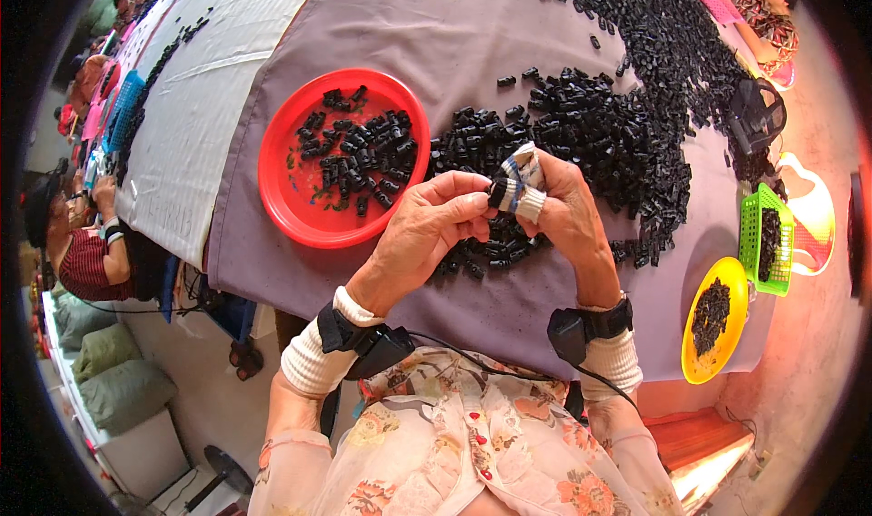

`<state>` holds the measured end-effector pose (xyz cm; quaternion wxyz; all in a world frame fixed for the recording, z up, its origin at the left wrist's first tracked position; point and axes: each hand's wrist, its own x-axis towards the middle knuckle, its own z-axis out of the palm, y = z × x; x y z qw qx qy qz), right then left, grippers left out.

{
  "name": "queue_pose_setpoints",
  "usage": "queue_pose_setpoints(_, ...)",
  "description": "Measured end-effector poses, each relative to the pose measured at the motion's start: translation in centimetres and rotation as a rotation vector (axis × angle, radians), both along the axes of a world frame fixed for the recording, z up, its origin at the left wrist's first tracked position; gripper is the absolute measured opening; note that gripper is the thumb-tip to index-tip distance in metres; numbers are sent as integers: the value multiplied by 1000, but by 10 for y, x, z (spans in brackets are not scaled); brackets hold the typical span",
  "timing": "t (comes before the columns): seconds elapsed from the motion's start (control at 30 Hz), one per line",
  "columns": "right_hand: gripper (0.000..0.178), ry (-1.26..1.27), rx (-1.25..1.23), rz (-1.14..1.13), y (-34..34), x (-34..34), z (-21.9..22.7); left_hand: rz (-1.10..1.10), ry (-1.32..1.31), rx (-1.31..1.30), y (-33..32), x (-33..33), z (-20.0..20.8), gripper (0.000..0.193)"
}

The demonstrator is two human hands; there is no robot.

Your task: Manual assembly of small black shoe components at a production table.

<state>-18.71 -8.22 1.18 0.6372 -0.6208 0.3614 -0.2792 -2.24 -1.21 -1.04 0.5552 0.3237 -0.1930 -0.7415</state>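
Note:
My left hand is closed, its thumb and fingertips pinching a small black plastic piece above the table's near part. My right hand grips the same piece from the other side. White cloth with blue stripes covers its gripping fingertips and hides part of the piece. Just beyond my hands lies a heap of similar black pieces. Left of my left hand, a round red basin holds more of these pieces and some small greenish scraps.
A grey-purple cloth covers the table. At the right edge stand a yellow dish with black bits and a green basket. A larger spread of black pieces reaches the far right. Another person works at the left.

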Motion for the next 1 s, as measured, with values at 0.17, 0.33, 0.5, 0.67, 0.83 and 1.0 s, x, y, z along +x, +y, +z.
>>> queue_pose_setpoints(0.17,7,-9,67,-60,1,4,4,1,39,46,2,1,3,17)
queue_pose_setpoints(0.33,16,-59,54,-107,0,1,-2,-20,151,72,2,1,1,19)
queue_pose_setpoints(0.5,28,-37,61,48,-4,-6,-9,-33,123,84,1,1,4,18)
queue_pose_setpoints(0.67,29,-24,21,69,-3,-4,-11,-18,73,86,4,4,2,18)
queue_pose_setpoints(0.83,28,-9,31,50,1,-8,-8,-59,36,56,2,-1,-1,16)
queue_pose_setpoints(1.0,25,6,38,74,2,-6,-12,-69,22,87,6,1,-1,14)
